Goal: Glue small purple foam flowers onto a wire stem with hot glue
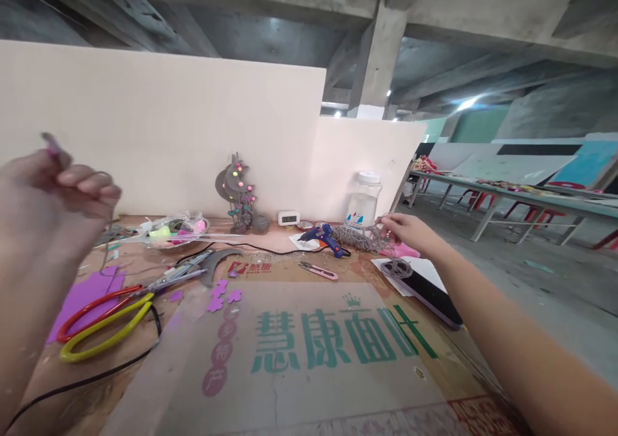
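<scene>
My left hand is raised at the left, closed and blurred. A small dark tip with a hint of pink shows above its thumb, too smeared to name. From its fingers a thin grey strand of yarn hangs down to the table. At the right, my right hand pinches grey yarn at the end of a loose skein. This skein lies in front of a clear plastic jar with a white lid. Close by is a blue hot glue gun.
Scissors with red and yellow handles, purple foam sheets and small purple cutouts lie at the left. A grey moon-shaped decoration stands behind. Nearby are a small digital clock, a pink cutter and a phone.
</scene>
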{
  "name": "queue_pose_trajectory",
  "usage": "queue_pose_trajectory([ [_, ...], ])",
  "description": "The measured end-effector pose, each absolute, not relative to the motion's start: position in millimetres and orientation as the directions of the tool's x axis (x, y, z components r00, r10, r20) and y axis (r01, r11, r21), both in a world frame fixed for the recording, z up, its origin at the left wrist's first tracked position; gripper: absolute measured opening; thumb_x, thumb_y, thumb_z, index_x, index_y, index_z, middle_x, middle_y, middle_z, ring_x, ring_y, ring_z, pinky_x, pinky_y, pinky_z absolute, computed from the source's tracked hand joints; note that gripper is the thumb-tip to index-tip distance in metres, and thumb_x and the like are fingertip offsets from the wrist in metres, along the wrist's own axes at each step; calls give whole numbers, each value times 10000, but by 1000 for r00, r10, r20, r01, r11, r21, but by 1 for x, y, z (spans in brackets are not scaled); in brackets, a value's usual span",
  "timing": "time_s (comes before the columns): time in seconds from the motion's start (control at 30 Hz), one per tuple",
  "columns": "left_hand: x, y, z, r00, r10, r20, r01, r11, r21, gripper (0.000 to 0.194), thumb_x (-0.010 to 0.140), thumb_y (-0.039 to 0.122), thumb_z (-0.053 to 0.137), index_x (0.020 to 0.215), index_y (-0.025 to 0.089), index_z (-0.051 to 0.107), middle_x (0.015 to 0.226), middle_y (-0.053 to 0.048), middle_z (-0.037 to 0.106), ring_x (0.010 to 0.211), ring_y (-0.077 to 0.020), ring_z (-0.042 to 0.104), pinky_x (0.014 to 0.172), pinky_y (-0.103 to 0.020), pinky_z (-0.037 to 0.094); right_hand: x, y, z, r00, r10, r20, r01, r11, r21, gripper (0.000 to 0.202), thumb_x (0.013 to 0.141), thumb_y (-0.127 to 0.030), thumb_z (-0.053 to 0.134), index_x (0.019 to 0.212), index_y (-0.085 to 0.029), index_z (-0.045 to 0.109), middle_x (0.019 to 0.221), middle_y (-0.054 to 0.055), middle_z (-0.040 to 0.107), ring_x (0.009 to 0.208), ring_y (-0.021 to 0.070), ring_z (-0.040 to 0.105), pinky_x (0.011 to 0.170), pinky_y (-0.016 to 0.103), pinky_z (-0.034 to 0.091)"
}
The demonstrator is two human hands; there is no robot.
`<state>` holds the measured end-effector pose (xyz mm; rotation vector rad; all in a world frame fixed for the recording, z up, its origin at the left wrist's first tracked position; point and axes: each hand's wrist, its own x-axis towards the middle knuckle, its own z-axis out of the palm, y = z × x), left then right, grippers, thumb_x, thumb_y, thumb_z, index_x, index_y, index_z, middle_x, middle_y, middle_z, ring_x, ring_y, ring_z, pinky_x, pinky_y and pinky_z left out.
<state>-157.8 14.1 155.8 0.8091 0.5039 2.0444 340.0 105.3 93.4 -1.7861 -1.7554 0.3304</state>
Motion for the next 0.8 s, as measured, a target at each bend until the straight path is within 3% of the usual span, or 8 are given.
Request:
queue_pose_trajectory([
  [0.13,-111,-3,159,-166,847,505,-506,-513,694,292,909,131,231,690,143,424,476,45,349,440,-41,372,469,-144,351,322,94,103,77,943,324,961,16,-276,358,754,-404,567,1012,-155,587,824,108,649,671,208,557,569,283,351],
  [0.2,-94,-9,155,-48,871,489,-493,-446,747,245,886,100,277,745,138,473,500,36,364,446,-56,397,458,-163,364,313,83,111,23,939,344,998,-3,-57,356,818,-474,453,859,-168,630,780,111,653,657,222,559,526,288,321],
  [0.27,-83,-15,152,31,887,461,-442,-402,802,194,871,118,350,759,139,507,522,25,409,462,-70,436,450,-174,378,300,70,121,-27,943,333,1000,26,8,462,837,-534,391,706,-168,640,693,111,642,617,217,554,501,289,307],
  [0.33,-75,-22,149,57,918,393,-343,-352,871,146,849,176,440,732,147,523,594,3,506,475,-80,474,450,-191,392,284,56,129,-107,945,310,987,139,-81,498,827,-574,397,730,-165,665,667,101,638,594,199,553,506,284,331],
  [0.43,-63,-32,142,167,929,330,-185,-300,936,140,845,271,512,780,160,568,833,-30,623,548,-81,521,525,-211,428,250,33,126,-304,929,213,817,369,-443,488,817,-566,453,1131,-219,591,814,71,658,600,164,566,535,271,404],
  [0.57,-38,-41,124,288,913,287,-62,-282,958,179,845,325,537,855,163,613,707,-4,587,586,-79,527,586,-195,432,192,-2,93,-511,847,147,278,324,-904,737,793,-472,580,1410,-268,233,862,50,631,684,161,595,661,318,479],
  [0.67,-20,-44,111,352,907,230,-82,-215,973,171,828,318,562,814,150,590,740,-6,587,568,-60,519,563,-179,429,155,-28,63,-703,704,102,-126,18,-992,809,734,-478,648,1397,-261,239,890,58,604,709,160,606,625,301,485],
  [0.8,-15,-43,107,402,906,135,-198,-58,978,186,854,342,514,860,161,555,765,-23,621,561,-95,608,510,-183,452,140,-43,46,-808,589,-9,-124,-186,-975,636,702,-460,683,1233,-197,453,745,24,602,568,94,555,510,207,425],
])
